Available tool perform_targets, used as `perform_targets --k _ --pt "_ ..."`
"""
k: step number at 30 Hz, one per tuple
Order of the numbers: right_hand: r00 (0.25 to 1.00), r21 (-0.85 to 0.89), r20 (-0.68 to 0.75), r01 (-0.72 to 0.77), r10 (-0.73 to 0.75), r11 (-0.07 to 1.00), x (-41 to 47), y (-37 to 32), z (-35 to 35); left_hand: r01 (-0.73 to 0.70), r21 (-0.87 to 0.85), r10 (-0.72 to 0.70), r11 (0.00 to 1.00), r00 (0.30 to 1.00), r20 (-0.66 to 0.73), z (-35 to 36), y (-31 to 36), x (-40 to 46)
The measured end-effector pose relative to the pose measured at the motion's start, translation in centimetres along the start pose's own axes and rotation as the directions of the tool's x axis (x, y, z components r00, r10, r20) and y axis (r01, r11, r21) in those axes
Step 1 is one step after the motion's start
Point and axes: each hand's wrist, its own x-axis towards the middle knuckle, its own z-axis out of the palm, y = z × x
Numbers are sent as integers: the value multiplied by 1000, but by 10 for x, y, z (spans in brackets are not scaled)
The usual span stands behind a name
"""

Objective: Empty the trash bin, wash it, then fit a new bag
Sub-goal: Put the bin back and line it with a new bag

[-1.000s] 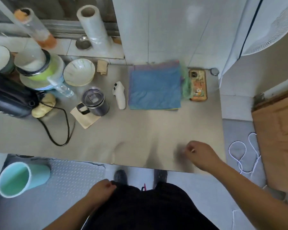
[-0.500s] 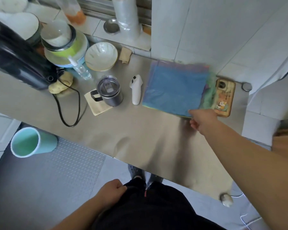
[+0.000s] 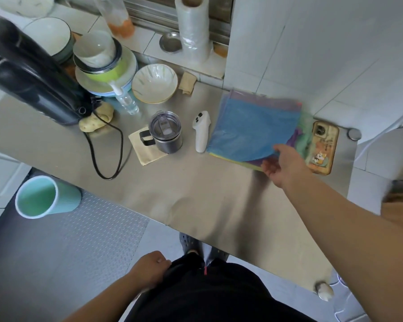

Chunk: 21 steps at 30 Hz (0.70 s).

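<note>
Several coloured bags [image 3: 251, 129] stacked flat at the far right of the counter [image 3: 195, 194], blue one on top, near corner curled up. Right hand [image 3: 286, 166] reaching onto that corner, fingers [image 3: 269, 167] loosely bent around the lifted edge; hard to tell whether clamped on one sheet or merely touching. Left hand [image 3: 149, 268] low by the hip, fingers curled against dark clothing, holding nothing visible. Mint green trash bin [image 3: 44, 197] on the floor at the left, empty, no bag fitted. Risk: thin sheets clinging, so two or more likely to lift together; could also drag the pile against the phone [image 3: 321, 147] just beside it, or the white controller [image 3: 201, 131] at its left. Bare steel counter, crowded far left; tiled wall behind.
</note>
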Motion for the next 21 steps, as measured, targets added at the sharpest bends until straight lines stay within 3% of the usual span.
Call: perform_targets --k 4,12,18,21 --pt "999 46 32 -18 16 999 8 -12 8 -5 -28 6 1000 1000 8 -4 -2 -1" --pt "978 -54 133 -155 161 986 8 -16 8 8 -106 -8 994 1000 2 -9 -18 -11" --pt "995 -332 101 22 12 943 -7 5 -22 31 -261 -63 965 991 -116 5 -33 -28" --pt "984 -373 136 159 -116 914 -11 5 -35 62 -341 -122 938 980 -157 26 -40 -40"
